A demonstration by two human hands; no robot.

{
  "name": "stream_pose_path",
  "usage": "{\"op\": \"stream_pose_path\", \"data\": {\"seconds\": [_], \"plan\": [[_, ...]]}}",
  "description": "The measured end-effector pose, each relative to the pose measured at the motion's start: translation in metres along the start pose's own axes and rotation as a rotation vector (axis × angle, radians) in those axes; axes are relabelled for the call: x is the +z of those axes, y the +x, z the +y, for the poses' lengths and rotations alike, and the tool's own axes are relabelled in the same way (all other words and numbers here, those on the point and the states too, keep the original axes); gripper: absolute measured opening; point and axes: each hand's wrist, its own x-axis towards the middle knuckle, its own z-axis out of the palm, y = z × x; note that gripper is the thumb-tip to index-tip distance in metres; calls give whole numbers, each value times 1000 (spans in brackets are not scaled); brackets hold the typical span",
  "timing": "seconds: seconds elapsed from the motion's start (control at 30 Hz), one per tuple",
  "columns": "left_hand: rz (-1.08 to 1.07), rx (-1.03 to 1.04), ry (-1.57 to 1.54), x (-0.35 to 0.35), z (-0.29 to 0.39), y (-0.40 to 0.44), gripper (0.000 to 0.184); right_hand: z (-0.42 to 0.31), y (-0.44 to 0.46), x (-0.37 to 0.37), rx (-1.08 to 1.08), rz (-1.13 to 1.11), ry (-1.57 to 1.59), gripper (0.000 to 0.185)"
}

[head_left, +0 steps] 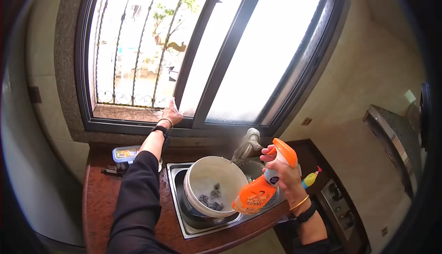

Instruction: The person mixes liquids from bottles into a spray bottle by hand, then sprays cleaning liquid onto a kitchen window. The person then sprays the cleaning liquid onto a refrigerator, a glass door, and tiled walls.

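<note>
My right hand [283, 171] grips an orange spray bottle [255, 196] by its neck, below the orange trigger head. The bottle is tilted over the sink's right part. My left hand [171, 114] reaches up to the lower edge of the sliding window sash [188, 88], its fingers closed at the dark frame. Something pale shows by those fingers, too small and washed out to name. Below, a white bucket [195, 176] stands in the steel sink [175, 173], with dark, wet-looking cloth [212, 201] inside.
A grey-draped faucet [248, 141] rises behind the bucket. On the red-brown counter [99, 194], a blue-lidded container [125, 153] sits at left. A yellow bottle with a red tip [311, 178] and a stove [338, 199] are at right. Metal bars [138, 47] lie beyond the window opening.
</note>
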Motion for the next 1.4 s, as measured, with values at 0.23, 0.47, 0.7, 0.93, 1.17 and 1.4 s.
{"op": "stream_pose_path", "data": {"seconds": [0.23, 0.47, 0.7, 0.93, 1.17, 1.4], "plan": [[18, 168, -88, 40, -3, 26, 96, -4, -3, -4, -14, 22, -38, 51], [-47, 234, -87, 49, 20, 28, 102, -5, -1, -4, -4, 24, -82, 50], [-111, 442, -194, 80, 3, 28, 100, -14, -2, 4, -9, 15, -48, 52], [60, 643, -327, 52, -90, -114, 83, -50, 41, 2, -84, -29, -12, 51], [192, 231, -371, -33, -148, -346, 60, -160, 125, -3, -412, 8, 12, 56], [108, -340, -249, -31, -243, -523, 80, -245, 167, -32, -600, 149, 39, 55]]}}
